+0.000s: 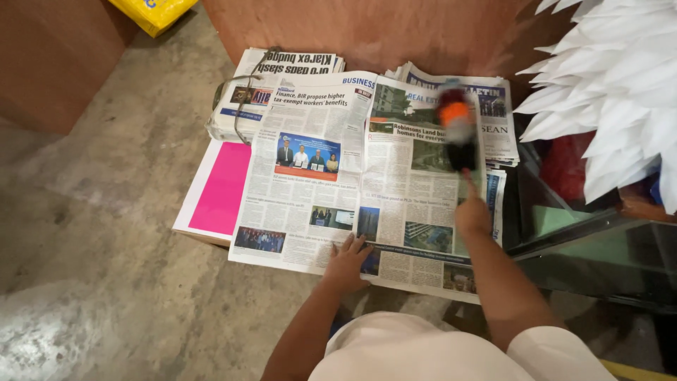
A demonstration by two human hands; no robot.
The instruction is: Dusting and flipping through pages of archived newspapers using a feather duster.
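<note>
Newsprint, thin and limp, makes up the open newspaper (352, 176) spread flat across a low stack at the foot of a brown wall; it looks light, easily torn, best held flat-palmed near an edge. Its long axis runs left to right, the headlines at the far edge. The left hand (347, 262) lies open, fingers splayed, on the near edge. The right hand (471, 214) is closed around a blurred black-and-orange tool (457, 125), probably a brush, its stem pointing away over the right page. Pink card (222, 187) shows beneath the left edge.
</note>
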